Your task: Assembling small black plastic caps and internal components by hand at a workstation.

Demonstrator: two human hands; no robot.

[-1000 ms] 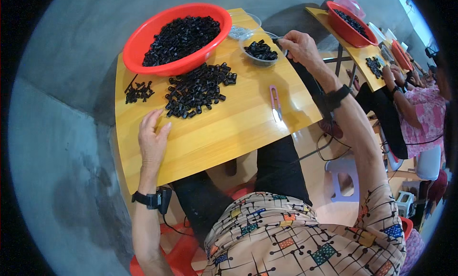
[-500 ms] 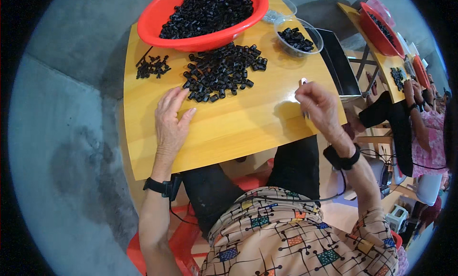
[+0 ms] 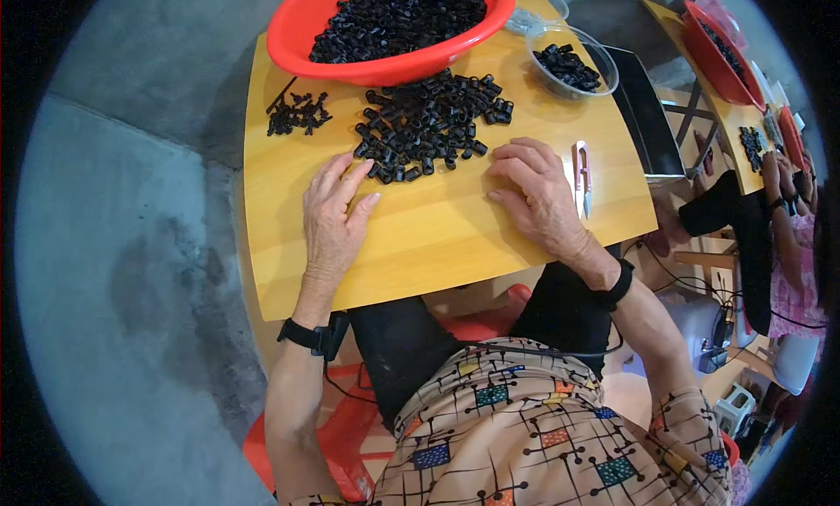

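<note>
A heap of small black ring-shaped plastic parts (image 3: pixel 424 125) lies in the middle of the yellow table. My left hand (image 3: pixel 337 210) rests on the tabletop at the heap's near left edge, fingers apart, the fingertips close to the outermost parts. To the heap's right, my right hand (image 3: pixel 535 195) lies palm down with loosely bent, spread fingers and nothing seen in it. Just right of that hand are pink-handled thread snips (image 3: pixel 581 169), their blades pointing toward me. A smaller pile of thin black scraps (image 3: pixel 299 114) sits at the left.
A large red basin (image 3: pixel 385 71) full of black parts stands at the back. Beside it is a clear bowl (image 3: pixel 604 79) holding black pieces, with another clear container behind. A black open box (image 3: pixel 647 121) borders the table's right side. Farther right, another person works at a second table.
My right hand has moved left and come down onto the tabletop, uncovering the snips. My left hand stays by the heap. The whole view has shifted slightly.
</note>
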